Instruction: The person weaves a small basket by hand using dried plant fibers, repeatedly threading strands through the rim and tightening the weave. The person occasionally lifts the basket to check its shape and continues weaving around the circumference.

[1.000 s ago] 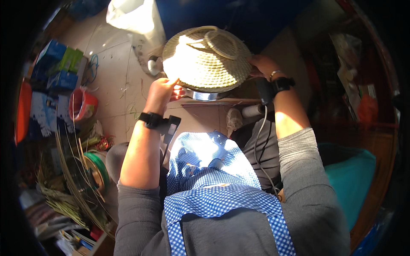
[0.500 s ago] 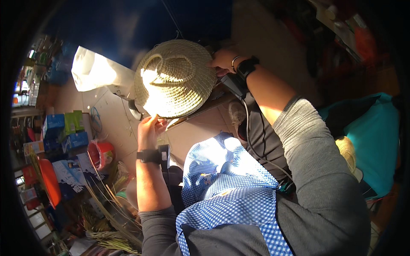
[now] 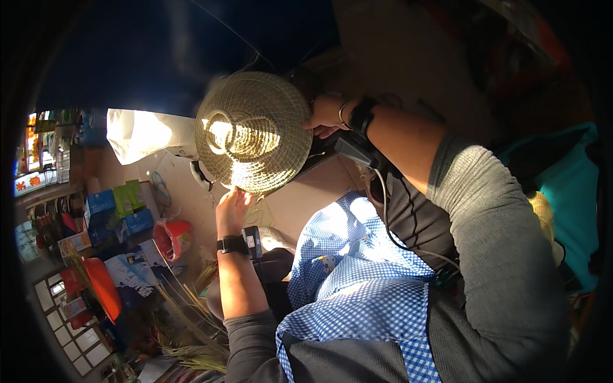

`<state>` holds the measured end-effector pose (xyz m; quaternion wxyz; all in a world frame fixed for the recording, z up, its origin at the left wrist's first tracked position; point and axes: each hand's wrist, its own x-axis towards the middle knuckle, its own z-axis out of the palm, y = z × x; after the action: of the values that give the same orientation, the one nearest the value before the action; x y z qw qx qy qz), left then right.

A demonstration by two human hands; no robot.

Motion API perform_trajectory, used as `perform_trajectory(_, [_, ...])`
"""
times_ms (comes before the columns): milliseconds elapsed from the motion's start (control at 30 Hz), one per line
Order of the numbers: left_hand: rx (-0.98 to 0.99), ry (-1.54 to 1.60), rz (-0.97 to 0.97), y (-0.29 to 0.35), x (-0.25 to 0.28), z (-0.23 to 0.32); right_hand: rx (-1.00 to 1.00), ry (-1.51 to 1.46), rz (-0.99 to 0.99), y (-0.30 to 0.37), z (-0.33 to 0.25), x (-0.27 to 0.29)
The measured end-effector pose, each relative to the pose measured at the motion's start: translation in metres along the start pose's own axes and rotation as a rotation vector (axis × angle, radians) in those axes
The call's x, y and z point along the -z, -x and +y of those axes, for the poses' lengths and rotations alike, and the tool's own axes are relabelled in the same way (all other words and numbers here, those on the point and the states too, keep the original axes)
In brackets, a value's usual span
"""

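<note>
A woven straw hat (image 3: pixel 290 150) lies in front of me, its dented crown facing up and sunlight striking part of it. My left hand (image 3: pixel 234 209) pinches the near edge of the brim, fingertips closed against the straw. At the right rim my right hand (image 3: pixel 329 113) grips the brim; some of its fingers are hidden beneath. Each wrist wears a black band, and the right one also has a bracelet. Past the hat's far edge is a dark shape too shadowed to name, with a thin thread (image 3: pixel 225 27) running down toward it.
A pale bag (image 3: pixel 137 137) sits left of the hat. Further left are a red bucket (image 3: pixel 172 239), boxes (image 3: pixel 102 207) and dry straw strands (image 3: pixel 191 300). A cable (image 3: pixel 385 210) runs by my right arm; a teal cloth (image 3: pixel 575 210) lies far right.
The hat has turned a little between my hands, its crown dent now at another angle. Both hands keep their hold on the brim. The whole view has shifted slightly.
</note>
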<state>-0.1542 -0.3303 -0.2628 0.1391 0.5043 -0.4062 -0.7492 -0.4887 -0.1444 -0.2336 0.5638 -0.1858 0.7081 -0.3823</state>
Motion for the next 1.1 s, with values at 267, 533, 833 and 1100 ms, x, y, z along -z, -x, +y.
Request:
perform_trajectory(267, [-0.076,0.033,0.069,-0.006,0.009,-0.004,-0.034,0.331,-0.035,0.01,-0.007,0.012])
perform_trajectory(533, [-0.128,-0.068,0.123,-0.001,-0.002,0.004,0.417,0.421,0.603,0.004,0.03,-0.043])
perform_trajectory(833, [-0.153,-0.178,0.089,0.012,-0.02,0.011,0.259,0.582,0.493,-0.013,0.041,-0.05])
perform_trajectory(1100, [-0.168,-0.15,0.143,0.008,-0.022,0.011,0.384,0.595,0.482,-0.029,0.051,-0.05])
